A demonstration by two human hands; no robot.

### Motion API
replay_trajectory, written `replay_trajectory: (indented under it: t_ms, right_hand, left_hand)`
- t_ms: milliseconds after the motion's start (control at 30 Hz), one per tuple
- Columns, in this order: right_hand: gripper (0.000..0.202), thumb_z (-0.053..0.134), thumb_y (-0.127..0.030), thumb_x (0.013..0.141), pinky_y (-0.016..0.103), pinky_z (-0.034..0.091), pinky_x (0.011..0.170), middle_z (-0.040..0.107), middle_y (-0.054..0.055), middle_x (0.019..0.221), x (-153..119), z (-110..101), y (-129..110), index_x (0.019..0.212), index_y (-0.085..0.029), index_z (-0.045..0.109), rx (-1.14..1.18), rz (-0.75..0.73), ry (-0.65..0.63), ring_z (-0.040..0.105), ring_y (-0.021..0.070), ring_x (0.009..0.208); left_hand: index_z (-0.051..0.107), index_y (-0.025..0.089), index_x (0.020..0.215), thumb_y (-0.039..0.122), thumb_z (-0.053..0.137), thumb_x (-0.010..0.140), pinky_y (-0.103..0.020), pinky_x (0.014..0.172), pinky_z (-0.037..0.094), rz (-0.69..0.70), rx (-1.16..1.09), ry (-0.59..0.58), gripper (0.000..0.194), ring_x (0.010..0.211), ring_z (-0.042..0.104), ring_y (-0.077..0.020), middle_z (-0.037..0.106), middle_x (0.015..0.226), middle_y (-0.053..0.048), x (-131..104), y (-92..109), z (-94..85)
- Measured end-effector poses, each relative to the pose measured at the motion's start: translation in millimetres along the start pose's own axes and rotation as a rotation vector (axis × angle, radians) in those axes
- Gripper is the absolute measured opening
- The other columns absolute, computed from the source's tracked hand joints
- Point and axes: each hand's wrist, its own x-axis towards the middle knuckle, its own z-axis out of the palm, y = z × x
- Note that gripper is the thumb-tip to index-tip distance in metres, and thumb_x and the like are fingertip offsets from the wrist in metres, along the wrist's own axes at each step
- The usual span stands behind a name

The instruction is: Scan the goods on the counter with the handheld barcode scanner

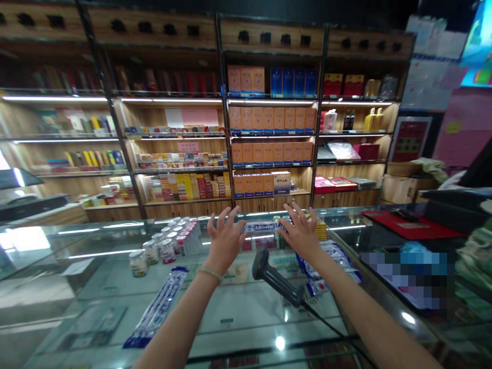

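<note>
A narrow blue-and-white snack packet (261,226) with printed characters is stretched level between my two hands above the glass counter. My left hand (223,241) pinches its left end between thumb and finger, the other fingers raised. At the right end, my right hand (302,237) grips the packet the same way. Below and between my arms lies a black barcode scanner (279,282), its cable running toward the lower right. Long blue-and-white packets (159,307) lie left of my left forearm. More blue-and-white packets (338,256) are partly hidden behind my right forearm.
Several rows of small jars and cans (167,246) stand at the left on the glass counter (230,328). Yellow boxes (321,229) sit behind my right hand. A red mat (413,228) lies at the right. Stocked wall shelves (272,136) rise behind the counter.
</note>
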Motion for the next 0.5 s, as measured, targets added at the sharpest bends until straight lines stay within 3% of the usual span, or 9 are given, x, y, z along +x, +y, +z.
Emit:
replay_trajectory:
  t_ms: [233, 500]
  right_hand:
    - [0.027, 0.059, -0.047, 0.097, 0.057, 0.001, 0.123, 0.053, 0.007, 0.153, -1, 27, -9, 0.115, -0.031, 0.070, 0.020, -0.017, 0.045, 0.036, 0.0286, 0.147]
    - [0.026, 0.060, -0.046, 0.097, 0.053, 0.004, 0.123, 0.056, 0.006, 0.151, -14, 21, -14, 0.114, -0.031, 0.071, 0.040, -0.007, 0.022, 0.037, 0.0283, 0.146]
  left_hand:
    - [0.070, 0.029, 0.112, 0.035, 0.067, 0.089, -0.059, 0.120, 0.013, -0.051, 0.019, 0.079, 0.024, 0.145, 0.040, -0.0327, 0.052, 0.155, -0.008, -19, -10, 20.3]
    - [0.069, 0.029, 0.118, 0.038, 0.069, 0.088, -0.055, 0.121, 0.011, -0.005, 0.013, 0.110, 0.030, 0.142, 0.042, -0.0313, 0.055, 0.152, -0.010, -30, -11, 32.0]
